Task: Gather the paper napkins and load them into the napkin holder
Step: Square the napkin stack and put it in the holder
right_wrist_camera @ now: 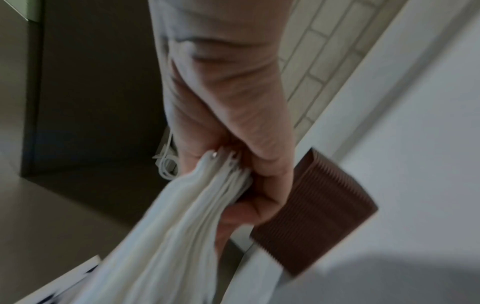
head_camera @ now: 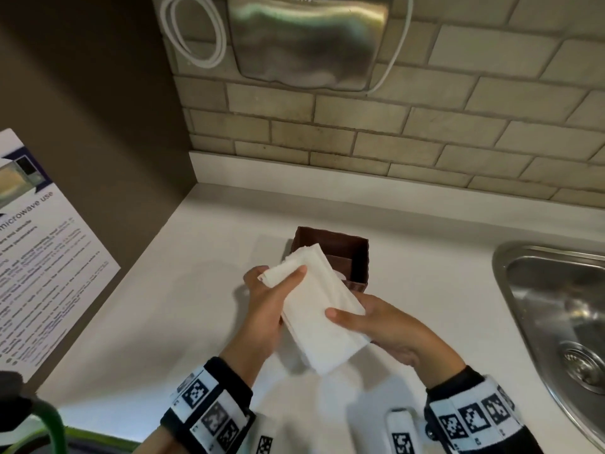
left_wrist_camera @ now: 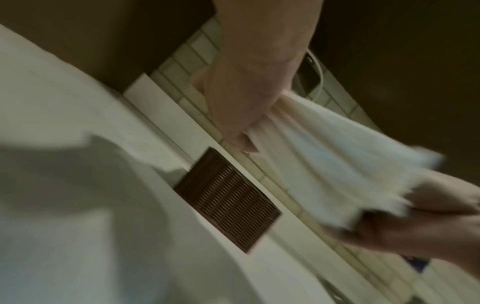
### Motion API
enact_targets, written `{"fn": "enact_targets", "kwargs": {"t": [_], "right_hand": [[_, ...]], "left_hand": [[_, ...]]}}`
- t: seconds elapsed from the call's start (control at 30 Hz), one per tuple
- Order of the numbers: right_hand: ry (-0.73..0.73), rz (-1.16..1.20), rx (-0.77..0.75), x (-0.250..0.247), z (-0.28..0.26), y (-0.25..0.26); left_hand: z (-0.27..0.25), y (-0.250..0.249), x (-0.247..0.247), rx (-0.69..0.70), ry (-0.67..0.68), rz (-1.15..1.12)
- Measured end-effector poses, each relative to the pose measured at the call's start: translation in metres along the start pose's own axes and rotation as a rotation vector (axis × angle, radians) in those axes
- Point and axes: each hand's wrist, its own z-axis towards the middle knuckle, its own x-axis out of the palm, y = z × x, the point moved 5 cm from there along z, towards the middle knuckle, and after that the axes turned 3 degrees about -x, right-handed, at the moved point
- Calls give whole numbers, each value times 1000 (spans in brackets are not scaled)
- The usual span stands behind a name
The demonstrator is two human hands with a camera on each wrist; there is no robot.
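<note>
**Napkin stack held in both hands above the holder**

The stack of napkins (head_camera: 319, 309) is white, folded, and longer than it is wide. Its long axis runs diagonally: the far end points away and to the left, and lies over the near-left corner of the napkin holder (head_camera: 340, 253), while the near end points toward the person and to the right. The stack is lifted off the bench (head_camera: 163, 306) and is tilted, with its broad face turned up toward the head camera.

The left hand (head_camera: 266, 309) takes the far end, on the holder's side; its thumb lies across the top of the napkins and the other fingers go underneath, so this grip is clamped on the stack. The right hand (head_camera: 383, 329) takes the near-right edge in the same way, thumb on top and fingers below, also clamped on the stack. In the right wrist view the layers of napkins (right_wrist_camera: 187, 222) are seen edge-on, pinched between the fingers.

The napkin holder is a brown ribbed box with an open top, standing on the bench just behind the hands. Its near-left part is hidden by the stack and the left hand.

To the right of the holder, well apart, a steel sink (head_camera: 556, 309) is set into the bench. Behind the holder is a tiled wall (head_camera: 425, 132), with a metal dispenser (head_camera: 307, 37) mounted high on it. To the left of the holder a printed notice (head_camera: 42, 250) hangs on the dark side wall.
</note>
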Motion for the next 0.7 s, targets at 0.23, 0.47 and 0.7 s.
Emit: {"fn": "enact_targets", "kwargs": {"t": [0.23, 0.47, 0.7], "right_hand": [[-324, 207, -155, -29, 11, 9], [-623, -308, -320, -66, 41, 40], [-493, -945, -155, -67, 96, 36]], "left_hand": [[27, 2, 16, 123, -74, 41], [67, -19, 38, 312, 68, 647], [109, -10, 55, 182, 209, 1180]]}}
